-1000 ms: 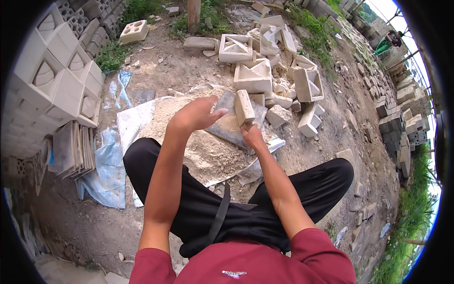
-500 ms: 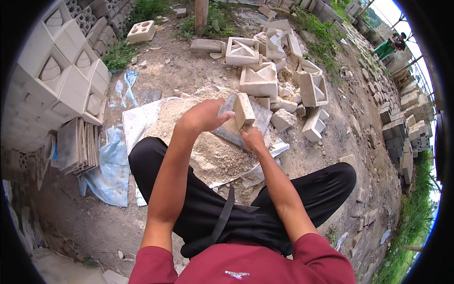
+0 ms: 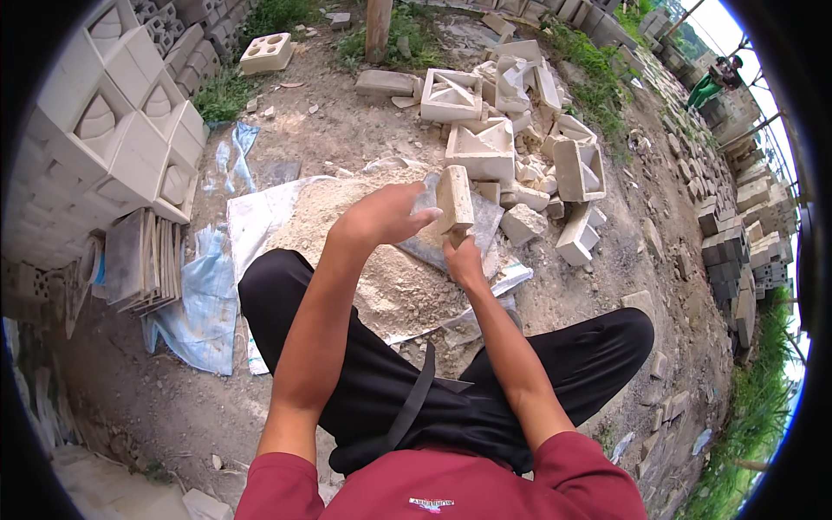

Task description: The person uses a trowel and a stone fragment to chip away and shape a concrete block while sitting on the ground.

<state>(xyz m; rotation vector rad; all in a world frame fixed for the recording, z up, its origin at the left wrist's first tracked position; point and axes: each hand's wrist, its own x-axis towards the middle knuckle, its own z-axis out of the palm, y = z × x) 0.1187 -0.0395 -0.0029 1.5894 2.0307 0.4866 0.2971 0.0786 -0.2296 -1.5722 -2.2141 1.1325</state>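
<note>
My right hand [image 3: 464,256] is closed round the short handle of a pale, block-headed mallet [image 3: 455,201], whose head stands up just beyond my fist. Left of the head, my left hand [image 3: 394,213] is open, thumb apart from the fingers, with the thumb close to the mallet; I cannot tell whether they touch. Both hands are over a grey flat slab [image 3: 488,227], partly hidden by them. Around and under the slab lies a heap of crumbly beige rubble and powder [image 3: 390,282], spread on a white sheet [image 3: 260,212].
Broken pale blocks [image 3: 479,147] pile up beyond the slab. Patterned blocks [image 3: 117,121] are stacked at left, above thin upright boards [image 3: 143,260] and a blue plastic sheet [image 3: 204,303]. A wooden post [image 3: 378,30] stands far ahead. A person [image 3: 716,80] is far off at right.
The mallet head has turned so that more of its broad face shows, and it leans differently in my right hand. My left hand stays beside it. The whole view has shifted slightly.
</note>
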